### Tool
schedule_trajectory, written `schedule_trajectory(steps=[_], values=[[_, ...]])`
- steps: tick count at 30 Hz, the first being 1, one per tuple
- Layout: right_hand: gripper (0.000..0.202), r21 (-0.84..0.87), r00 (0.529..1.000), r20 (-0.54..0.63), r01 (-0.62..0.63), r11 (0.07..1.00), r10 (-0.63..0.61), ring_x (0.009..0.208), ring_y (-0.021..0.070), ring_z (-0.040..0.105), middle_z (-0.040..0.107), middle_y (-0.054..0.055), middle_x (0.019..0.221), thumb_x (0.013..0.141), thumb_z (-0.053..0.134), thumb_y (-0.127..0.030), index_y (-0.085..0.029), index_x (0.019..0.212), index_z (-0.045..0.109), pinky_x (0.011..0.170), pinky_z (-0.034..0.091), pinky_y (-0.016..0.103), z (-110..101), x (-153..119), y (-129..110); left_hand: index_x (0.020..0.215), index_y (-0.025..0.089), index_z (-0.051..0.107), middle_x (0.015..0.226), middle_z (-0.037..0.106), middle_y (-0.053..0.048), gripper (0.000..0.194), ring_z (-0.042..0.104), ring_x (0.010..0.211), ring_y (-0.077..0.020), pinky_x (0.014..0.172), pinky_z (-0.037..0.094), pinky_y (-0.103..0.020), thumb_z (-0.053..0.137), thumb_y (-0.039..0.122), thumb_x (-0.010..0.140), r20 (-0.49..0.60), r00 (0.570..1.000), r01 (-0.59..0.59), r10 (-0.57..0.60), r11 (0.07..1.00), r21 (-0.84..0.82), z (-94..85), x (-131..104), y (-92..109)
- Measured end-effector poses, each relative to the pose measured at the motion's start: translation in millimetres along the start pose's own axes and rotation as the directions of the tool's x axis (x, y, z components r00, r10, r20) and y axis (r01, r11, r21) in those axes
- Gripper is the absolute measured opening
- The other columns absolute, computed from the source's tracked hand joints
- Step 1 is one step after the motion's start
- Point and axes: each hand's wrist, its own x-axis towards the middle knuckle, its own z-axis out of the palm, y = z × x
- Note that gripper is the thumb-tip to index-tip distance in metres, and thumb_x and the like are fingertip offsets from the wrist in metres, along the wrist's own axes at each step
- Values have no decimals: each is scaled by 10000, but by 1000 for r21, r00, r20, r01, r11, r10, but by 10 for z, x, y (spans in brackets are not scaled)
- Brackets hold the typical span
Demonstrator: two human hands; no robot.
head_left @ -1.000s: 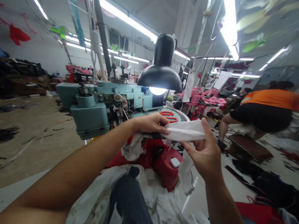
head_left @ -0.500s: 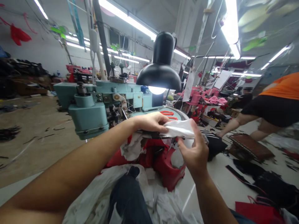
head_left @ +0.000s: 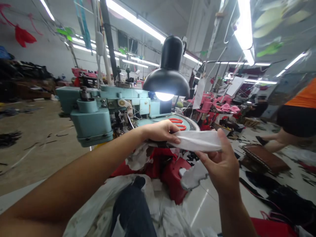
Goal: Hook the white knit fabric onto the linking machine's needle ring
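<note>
A white knit fabric piece (head_left: 198, 140) is stretched flat between my two hands above the near edge of the round dial. My left hand (head_left: 164, 131) pinches its left end between thumb and fingers. My right hand (head_left: 219, 161) grips the right end, thumb below and fingers on top. Behind the hands, red-handled scissors (head_left: 179, 124) lie on the pale green dial plate (head_left: 158, 122) of a teal machine (head_left: 92, 120). A white scrap (head_left: 195, 176) with a dark edge hangs below the fabric.
A black lamp (head_left: 169, 79) shines over the dial. White cloth (head_left: 96, 207) and a dark blue piece (head_left: 134, 207) are heaped at my lap. Red machine parts (head_left: 174, 176) stand beneath. At right, a co-worker in black shorts (head_left: 296, 118) stands near a brown stool (head_left: 265, 158).
My right hand has moved right, drawing the white knit piece out longer and flatter. My left hand stays almost in place. The co-worker at right has moved further right.
</note>
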Motion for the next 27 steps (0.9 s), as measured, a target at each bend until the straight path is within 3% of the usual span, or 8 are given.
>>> schedule_trajectory(steps=[3, 8, 16, 19, 21, 22, 24, 27], values=[[852, -17, 996, -38, 84, 996, -84, 1274, 284, 584, 493, 125, 1499, 714, 822, -211, -233, 1474, 437, 1060, 498, 401, 62, -6, 56, 666, 143, 624, 711, 590, 22, 276, 562, 820, -165, 821, 437, -243, 732, 385, 741, 12, 999, -34, 33, 998, 59, 4, 4, 2], [798, -116, 982, -73, 165, 980, -174, 1284, 294, 574, 491, 128, 1499, 752, 784, -213, -220, 1473, 443, 1059, 504, 417, 178, -4, 151, 726, 132, 624, 676, 533, 31, 246, 485, 649, -116, 638, 398, -222, 677, 368, 769, 2, 1000, 5, -5, 995, 97, 13, -7, -10], [703, -330, 961, -25, 252, 910, -276, 1283, 297, 575, 534, 109, 1467, 815, 704, -214, -238, 1470, 450, 1079, 489, 477, 203, 12, 270, 794, 125, 649, 721, 556, 19, 178, 490, 683, -127, 643, 399, -218, 639, 302, 772, 38, 999, -2, -3, 993, 121, -2, 40, 24], [734, -358, 942, 133, 335, 872, -308, 1453, 309, 347, 332, 89, 1600, 809, 700, -225, -254, 1487, 419, 1182, 320, 516, 224, 24, 191, 770, 130, 644, 705, 541, 29, 141, 464, 640, -116, 607, 380, -214, 637, 268, 746, 88, 996, 6, -17, 991, 133, -28, 99, 77], [799, -301, 949, 180, 304, 904, -260, 1498, 312, 223, 167, 79, 1653, 828, 684, -255, -260, 1535, 314, 1193, 276, 527, 223, 45, 120, 755, 124, 650, 686, 530, 29, 166, 455, 621, -112, 588, 370, -213, 653, 291, 747, 128, 991, 15, -31, 991, 131, -38, 126, 91], [818, -259, 960, 164, 263, 930, -226, 1492, 313, 246, 162, 87, 1654, 841, 672, -264, -259, 1551, 267, 1173, 325, 520, 206, 61, 91, 758, 120, 656, 681, 527, 26, 197, 455, 618, -112, 583, 368, -213, 659, 317, 756, 143, 989, 19, -38, 991, 130, -37, 132, 87], [843, -177, 983, 106, 165, 970, -148, 1389, 317, 453, 280, 127, 1618, 837, 685, -276, -252, 1557, 247, 1050, 506, 467, 134, 99, 61, 783, 110, 671, 680, 529, 19, 268, 463, 622, -116, 585, 374, -216, 664, 378, 778, 146, 988, 28, -45, 993, 112, -23, 127, 63], [932, -70, 996, 84, 31, 997, -25, 1063, 279, 708, 389, 168, 1560, 752, 784, -283, -259, 1542, 291, 796, 646, 365, -37, 140, 75, 800, 105, 679, 681, 537, 13, 312, 477, 646, -121, 598, 387, -217, 688, 415, 775, 103, 993, 47, -51, 998, 43, 18, 102, 18]])
